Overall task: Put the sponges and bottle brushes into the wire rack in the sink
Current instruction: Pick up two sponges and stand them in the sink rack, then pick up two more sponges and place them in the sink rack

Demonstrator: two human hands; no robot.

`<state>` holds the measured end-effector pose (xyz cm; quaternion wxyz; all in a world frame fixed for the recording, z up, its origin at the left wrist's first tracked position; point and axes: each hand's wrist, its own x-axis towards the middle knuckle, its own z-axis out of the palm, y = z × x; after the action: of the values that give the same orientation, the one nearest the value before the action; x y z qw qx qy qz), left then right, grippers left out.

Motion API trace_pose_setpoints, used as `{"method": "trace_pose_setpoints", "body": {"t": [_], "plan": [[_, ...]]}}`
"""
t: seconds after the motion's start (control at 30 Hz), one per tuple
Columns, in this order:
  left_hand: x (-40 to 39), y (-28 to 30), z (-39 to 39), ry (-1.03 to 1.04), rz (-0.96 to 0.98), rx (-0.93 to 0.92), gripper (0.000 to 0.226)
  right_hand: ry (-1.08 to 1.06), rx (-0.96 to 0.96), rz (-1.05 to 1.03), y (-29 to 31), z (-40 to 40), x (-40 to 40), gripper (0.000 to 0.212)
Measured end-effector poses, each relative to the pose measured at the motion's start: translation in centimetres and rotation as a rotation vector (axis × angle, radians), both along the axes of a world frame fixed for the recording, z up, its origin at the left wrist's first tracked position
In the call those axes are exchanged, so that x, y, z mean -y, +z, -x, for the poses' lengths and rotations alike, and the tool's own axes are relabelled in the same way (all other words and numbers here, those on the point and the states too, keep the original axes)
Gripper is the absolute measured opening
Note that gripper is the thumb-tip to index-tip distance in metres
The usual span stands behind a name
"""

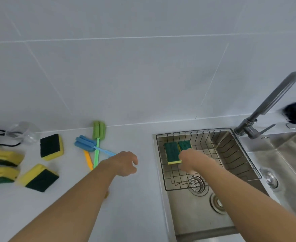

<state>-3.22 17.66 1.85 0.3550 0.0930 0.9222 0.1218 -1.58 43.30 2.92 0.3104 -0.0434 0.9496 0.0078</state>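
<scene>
Sponges (172,151) in wire rack (231,154) under right hand's (190,160) loosely curled fingertips.

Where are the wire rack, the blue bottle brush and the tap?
wire rack (196,132), head view, back rim.
blue bottle brush (84,143), head view, foam head.
tap (273,96), head view, middle of spout.

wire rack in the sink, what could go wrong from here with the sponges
1. The right hand covers part of the second sponge in the wire rack; pulling away carelessly might drag it or nudge the first sponge beside it.
2. The left hand hangs over the crossed bottle brushes; grabbing one could tug the others along.
</scene>
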Motion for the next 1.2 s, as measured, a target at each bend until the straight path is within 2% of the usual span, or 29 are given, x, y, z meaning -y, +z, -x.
{"method": "trace_pose_setpoints", "body": {"t": [0.13, 0.27, 0.5, 0.67, 0.8, 0.87, 1.0, 1.1, 1.2], "plan": [[6.0, 0.8, -1.5, 0.084, -0.043, 0.008, 0.04, -0.006, 0.008, 0.011, 1.1, -0.6, 5.9, 0.027], [12.4, 1.8, -2.8, 0.114, -0.032, 0.001, 0.039, 0.018, -0.013, 0.029, 1.9, -1.0, 12.4, 0.044], [23.9, 3.9, -4.4, 0.241, -0.022, -0.059, 0.044, 0.1, -0.051, 0.025, 2.0, -1.0, 23.7, 0.044], [29.8, 4.8, -5.1, 0.271, -0.023, -0.086, 0.029, 0.191, -0.032, -0.01, 1.8, -1.1, 29.3, 0.039], [35.3, 4.1, -6.0, 0.381, -0.057, -0.13, 0.012, 0.272, -0.024, -0.007, 1.6, -0.9, 33.4, 0.042], [38.0, 3.4, -6.3, 0.42, -0.036, -0.175, 0.003, 0.312, -0.024, 0.004, 1.5, -0.8, 35.5, 0.044], [41.2, 2.1, -6.5, 0.405, 0.097, -0.297, 0.007, 0.371, -0.083, 0.074, 1.1, -0.8, 38.6, 0.047], [42.6, 1.0, -6.4, 0.351, 0.202, -0.375, 0.022, 0.419, -0.159, 0.146, 0.5, -0.7, 40.7, 0.051], [43.4, 0.4, -5.8, 0.308, 0.265, -0.435, 0.026, 0.453, -0.207, 0.204, -0.2, -0.3, 42.3, 0.067]]}}
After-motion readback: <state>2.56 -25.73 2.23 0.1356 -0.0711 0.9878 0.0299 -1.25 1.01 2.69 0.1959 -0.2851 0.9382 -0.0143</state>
